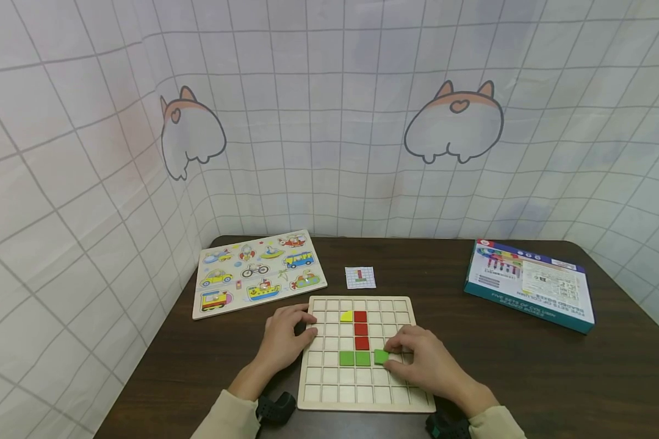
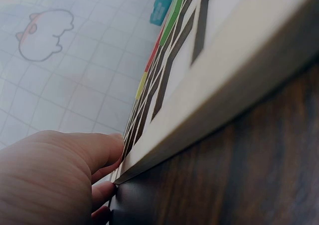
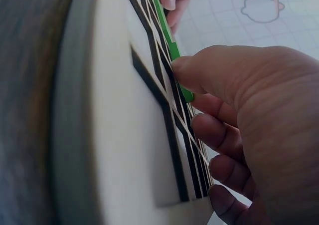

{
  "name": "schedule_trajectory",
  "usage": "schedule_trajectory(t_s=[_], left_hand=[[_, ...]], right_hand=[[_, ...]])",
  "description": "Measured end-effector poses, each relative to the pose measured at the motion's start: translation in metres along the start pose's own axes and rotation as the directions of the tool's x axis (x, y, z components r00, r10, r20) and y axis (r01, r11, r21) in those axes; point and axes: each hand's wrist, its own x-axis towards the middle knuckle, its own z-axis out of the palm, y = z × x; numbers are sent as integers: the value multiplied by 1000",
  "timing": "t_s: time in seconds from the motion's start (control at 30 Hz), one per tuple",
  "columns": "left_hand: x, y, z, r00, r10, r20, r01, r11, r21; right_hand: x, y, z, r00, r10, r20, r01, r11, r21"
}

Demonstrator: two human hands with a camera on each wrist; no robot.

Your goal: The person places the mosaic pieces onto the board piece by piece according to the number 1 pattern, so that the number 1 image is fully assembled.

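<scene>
A wooden grid board (image 1: 357,405) lies flat on the dark table. Between thumb and index finger, my right hand (image 1: 425,363) pinches a green square tile (image 1: 381,356) over the board, right of two green tiles (image 1: 354,358) set in a row. Three red tiles (image 1: 360,330) form a column above them, and a yellow piece with a slanted side (image 1: 346,316) sits left of the top red one. At the board's left edge, my left hand (image 1: 279,342) rests thumb and fingertips on the rim; the left wrist view shows the thumb (image 2: 102,147) against it.
Behind the board lies a small gridded card (image 1: 360,277) with a red and green figure. A picture puzzle board (image 1: 241,268) with vehicles is at back left. A teal and white box (image 1: 529,283) lies at back right. Patterned sheeting (image 1: 329,140) hangs behind the table (image 1: 527,372).
</scene>
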Motion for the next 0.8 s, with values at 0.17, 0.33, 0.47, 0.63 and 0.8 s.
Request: schedule_trajectory(t_s=[0.17,0.33,0.47,0.63,0.8], left_hand=[[0,0,0,1000,-9,0,9,1000,-4],[1,-1,1,1000,-19,1,19,1000,3],[0,0,1,1000,-13,1,13,1000,1],[0,0,1,1000,-10,0,10,1000,-3],[0,0,0,1000,-10,1,10,1000,-4]], right_hand=[[-1,-1,1,1000,-6,13,7,1000,-4],[-1,0,0,1000,-3,30,3,1000,11],[-2,-1,0,999,9,34,-10,1000,23],[-2,-1,0,999,22,41,-24,999,44],[-2,-1,-1,999,29,42,-32,997,65]])
